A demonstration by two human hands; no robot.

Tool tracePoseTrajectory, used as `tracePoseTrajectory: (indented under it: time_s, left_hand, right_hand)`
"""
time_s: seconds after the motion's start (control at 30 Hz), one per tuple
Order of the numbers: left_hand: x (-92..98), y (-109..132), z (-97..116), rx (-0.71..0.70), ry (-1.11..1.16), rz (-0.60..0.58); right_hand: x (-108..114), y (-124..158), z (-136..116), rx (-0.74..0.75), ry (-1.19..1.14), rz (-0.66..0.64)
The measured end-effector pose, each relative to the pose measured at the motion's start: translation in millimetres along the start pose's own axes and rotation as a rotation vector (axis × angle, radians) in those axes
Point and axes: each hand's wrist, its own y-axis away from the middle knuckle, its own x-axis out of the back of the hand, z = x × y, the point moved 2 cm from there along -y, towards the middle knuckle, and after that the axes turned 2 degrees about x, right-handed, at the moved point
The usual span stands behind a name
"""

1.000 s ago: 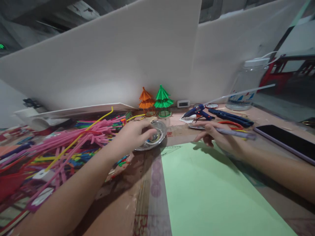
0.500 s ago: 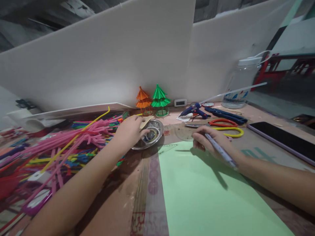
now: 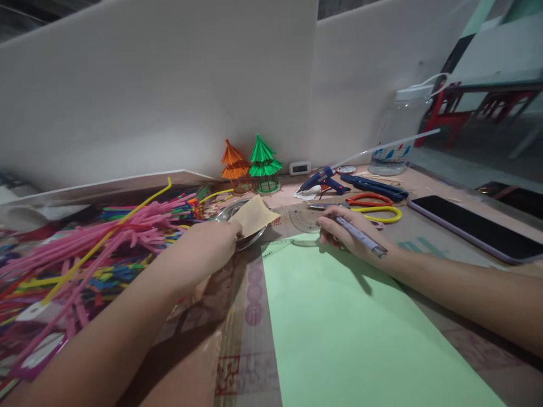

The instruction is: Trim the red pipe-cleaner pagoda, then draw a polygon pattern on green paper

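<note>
My left hand pinches a small tan piece of paper by its near corner. The paper is held over a round metal dish and hides most of what lies in it. My right hand has its fingers curled around a pale patterned pen, whose back end slants toward the wrist. Below that hand lies a large light green sheet. A clear protractor and a clear set square lie at the sheet's far edge.
Pink pipe cleaners and other coloured ones pile up on the left. An orange tree model and a green one stand at the back. Scissors, a blue glue gun, a phone and a water bottle are on the right.
My left hand has drawn back toward me from the dish with the tan paper, which now shows more fully. The right hand keeps its hold on the pen. The view has shifted slightly.
</note>
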Motion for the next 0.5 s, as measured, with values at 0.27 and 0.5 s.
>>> tracePoseTrajectory:
  time_s: [0.27,0.5]
  left_hand:
    - [2.4,5,15,-0.044,0.023,0.106]
    - [-29.3,-6,29,-0.179,0.022,0.127]
  right_hand:
    - [1,1,0,-0.015,0.012,-0.019]
    - [0,0,3,-0.016,0.033,-0.035]
